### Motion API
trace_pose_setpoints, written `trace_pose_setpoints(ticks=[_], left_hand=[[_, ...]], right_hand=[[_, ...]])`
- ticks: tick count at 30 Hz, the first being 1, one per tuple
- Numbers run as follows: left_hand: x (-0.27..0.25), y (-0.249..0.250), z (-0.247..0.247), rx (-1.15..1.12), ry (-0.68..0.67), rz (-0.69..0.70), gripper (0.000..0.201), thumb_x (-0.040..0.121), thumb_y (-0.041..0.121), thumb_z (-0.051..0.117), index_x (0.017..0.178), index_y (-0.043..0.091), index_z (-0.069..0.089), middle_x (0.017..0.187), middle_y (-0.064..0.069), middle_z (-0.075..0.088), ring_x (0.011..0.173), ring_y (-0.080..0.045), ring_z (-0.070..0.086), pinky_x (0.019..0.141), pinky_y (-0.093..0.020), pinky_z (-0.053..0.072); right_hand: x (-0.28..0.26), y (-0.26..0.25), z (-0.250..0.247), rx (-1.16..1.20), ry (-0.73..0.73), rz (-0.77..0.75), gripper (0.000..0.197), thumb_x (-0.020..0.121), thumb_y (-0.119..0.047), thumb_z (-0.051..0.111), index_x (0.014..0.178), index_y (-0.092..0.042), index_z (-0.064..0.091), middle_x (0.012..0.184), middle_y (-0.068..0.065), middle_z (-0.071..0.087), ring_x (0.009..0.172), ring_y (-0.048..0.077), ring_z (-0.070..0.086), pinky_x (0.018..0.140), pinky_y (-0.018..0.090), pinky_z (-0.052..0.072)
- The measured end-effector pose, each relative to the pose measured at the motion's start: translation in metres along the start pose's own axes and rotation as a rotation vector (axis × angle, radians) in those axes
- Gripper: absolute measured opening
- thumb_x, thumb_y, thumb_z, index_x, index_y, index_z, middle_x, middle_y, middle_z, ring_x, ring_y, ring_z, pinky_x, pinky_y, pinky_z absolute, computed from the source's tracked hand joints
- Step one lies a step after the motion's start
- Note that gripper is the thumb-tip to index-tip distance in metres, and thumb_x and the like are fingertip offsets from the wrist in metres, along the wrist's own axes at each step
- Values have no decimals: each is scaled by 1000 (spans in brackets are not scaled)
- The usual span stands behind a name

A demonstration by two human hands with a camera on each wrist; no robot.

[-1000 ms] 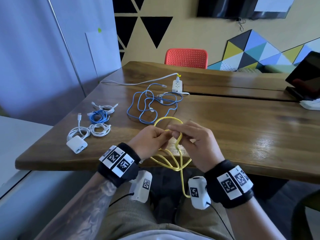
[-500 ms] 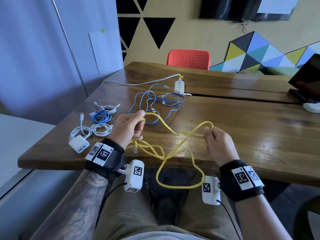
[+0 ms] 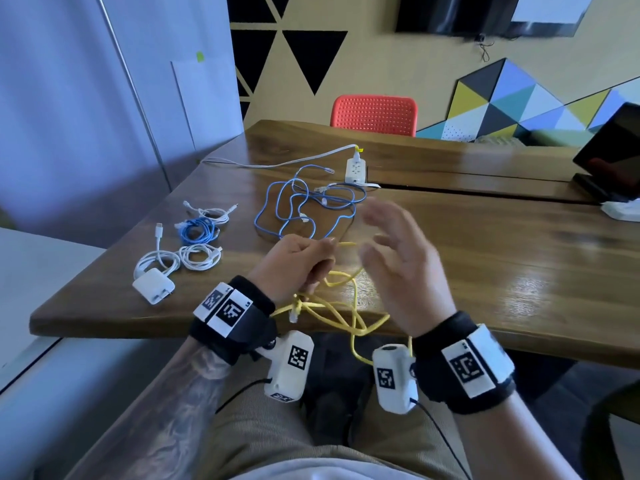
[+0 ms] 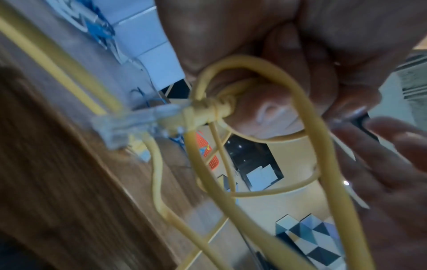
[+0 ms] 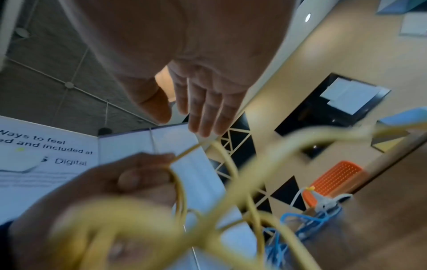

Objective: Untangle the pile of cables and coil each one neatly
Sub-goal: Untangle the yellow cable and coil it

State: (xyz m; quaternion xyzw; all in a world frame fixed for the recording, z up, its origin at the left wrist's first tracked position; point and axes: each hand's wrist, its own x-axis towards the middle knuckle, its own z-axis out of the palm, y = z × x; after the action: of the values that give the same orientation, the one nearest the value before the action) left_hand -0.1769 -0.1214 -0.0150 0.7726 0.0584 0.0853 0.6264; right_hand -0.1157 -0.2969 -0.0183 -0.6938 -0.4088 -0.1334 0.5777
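Observation:
A yellow network cable [image 3: 348,308] hangs in tangled loops over the table's front edge, its clear plug [image 3: 294,315] dangling below my left hand. My left hand [image 3: 322,258] grips a bunch of its strands; in the left wrist view its fingers [image 4: 277,113] curl round the yellow cable [image 4: 208,111] beside a tight wrap near the plug [image 4: 129,126]. My right hand [image 3: 377,233] hovers blurred just right of the left one, with fingers [image 5: 203,109] straight and holding nothing. A loose blue cable [image 3: 304,209] lies tangled behind the hands.
At the table's left lie a coiled blue cable [image 3: 197,230], two coiled white cables [image 3: 199,256] and a white charger [image 3: 154,285]. A white power strip [image 3: 356,169] sits further back. A dark tablet [image 3: 613,157] stands at right, a red chair [image 3: 374,114] behind the table.
My right hand has let go of the yellow cable, opened, and swung back in toward the left hand. The stretched strand has gone slack, and the left hand has moved right.

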Motion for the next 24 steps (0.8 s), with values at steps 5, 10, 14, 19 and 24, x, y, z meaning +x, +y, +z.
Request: trace_pose_setpoints(ticks=[5,10,14,19,24], left_hand=[[0,5,-3,-256,77,22,53,100,36,51,53,10,49,46,0,29,38,-12,23,46,-22,16],[0,6,-12,-292,121,19,49,104,24,45,59,3,48,44,1,36,35,-8,23,38,-18,14],[5,0,-15,-168,100,32,50,105,27,44,61,2,51,53,-3,31,41,-12,24,40,-17,21],[9,0,-10,-211,76,21,51,104,32,45,63,6,56,48,0,27,41,-15,26,52,-30,40],[6,10,-9,-649,18,-68,45,100,32,43,63,8,56,51,3,23,41,-13,23,49,-28,36]], right_hand=[[-2,14,24,116,-134,280,25,99,-20,63,124,-22,61,75,-15,64,66,8,62,71,37,54],[-11,25,19,98,-98,359,16,99,-28,64,85,-21,64,58,-15,47,51,6,42,57,41,50],[-12,34,7,-385,-87,190,11,89,-30,73,86,-29,62,58,-15,49,58,6,46,61,27,33],[-19,28,19,-750,-390,255,103,66,-65,80,145,-25,30,125,-10,49,116,14,51,102,35,36],[-26,27,33,-703,-369,186,103,78,-67,67,156,-19,20,120,-7,54,112,15,52,103,36,39]])
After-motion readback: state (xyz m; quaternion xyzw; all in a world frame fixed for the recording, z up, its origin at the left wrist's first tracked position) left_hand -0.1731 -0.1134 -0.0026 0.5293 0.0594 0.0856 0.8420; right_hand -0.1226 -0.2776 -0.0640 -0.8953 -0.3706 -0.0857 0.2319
